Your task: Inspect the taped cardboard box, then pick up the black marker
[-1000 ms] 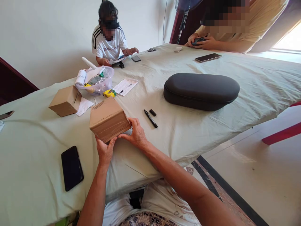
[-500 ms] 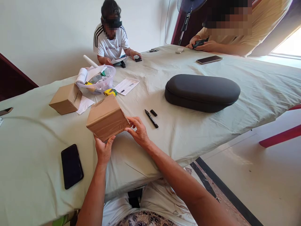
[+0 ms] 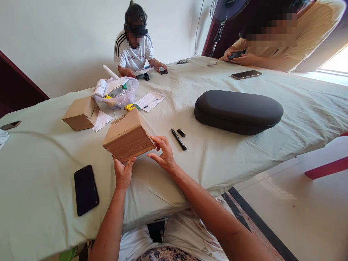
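Observation:
A brown cardboard box is tilted over the near part of the table, with a few short dark marks near its lower right corner. My left hand grips its lower left edge, the thumb in front and the fingers partly hidden beneath. At the right corner, the fingertips of my right hand touch the box while the thumb stands apart from it. An uncapped black marker lies right of that hand, its cap beside it.
Beyond the box are a second cardboard box, a plastic basket of supplies, a yellow tape measure and a written sheet. A dark case lies right, a black phone left. Two people sit across the table.
My right thumb has come off the box's lower corner, leaving the fingertips at its edge. My left hand still grips the box. The whole view has shifted slightly.

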A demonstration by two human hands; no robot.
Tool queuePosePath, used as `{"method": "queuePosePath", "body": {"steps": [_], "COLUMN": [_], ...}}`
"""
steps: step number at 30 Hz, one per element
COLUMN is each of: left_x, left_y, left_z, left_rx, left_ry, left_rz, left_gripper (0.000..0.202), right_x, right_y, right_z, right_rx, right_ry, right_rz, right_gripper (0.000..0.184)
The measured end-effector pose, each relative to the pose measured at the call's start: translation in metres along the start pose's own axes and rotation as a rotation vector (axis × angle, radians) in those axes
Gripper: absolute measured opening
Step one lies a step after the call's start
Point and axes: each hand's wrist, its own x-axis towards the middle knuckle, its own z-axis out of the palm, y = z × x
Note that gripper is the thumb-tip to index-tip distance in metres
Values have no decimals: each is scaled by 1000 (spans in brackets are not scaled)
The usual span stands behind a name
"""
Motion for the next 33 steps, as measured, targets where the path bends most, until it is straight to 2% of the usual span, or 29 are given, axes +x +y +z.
{"method": "queuePosePath", "body": {"steps": [2, 4, 8, 13, 17, 21, 25, 29, 33], "left_x": [-1, -1, -3, -3, -3, -6, -8, -6, -4], "left_y": [2, 5, 8, 1, -4, -1, 6, 8, 7], "left_z": [0, 1, 2, -1, -5, -6, -6, -6, -7], "left_rx": [40, 84, 160, 198, 167, 102, 24, -8, -31], "left_ry": [23, 48, 60, 98, 156, 150, 123, 87, 74], "left_rz": [-5, -4, 41, 124, 107, 73, 69, 60, 37], "left_gripper": [92, 92, 90, 98, 95, 94, 93, 93, 91], "right_x": [-2, -3, -6, -8, -7, -6, -4, -4, -3], "right_y": [0, 0, 0, 4, 2, -4, -9, -11, -12], "right_z": [4, 7, 10, 10, 8, 3, -3, -5, -4], "right_rx": [-44, -76, -103, -126, -117, -73, 0, 12, 87], "right_ry": [10, 29, 64, 68, 80, 117, 117, 118, 134], "right_rz": [-6, -6, 8, 14, -41, -54, -99, -70, -112], "right_gripper": [73, 75, 69, 65, 49, 39, 42, 49, 45]}}
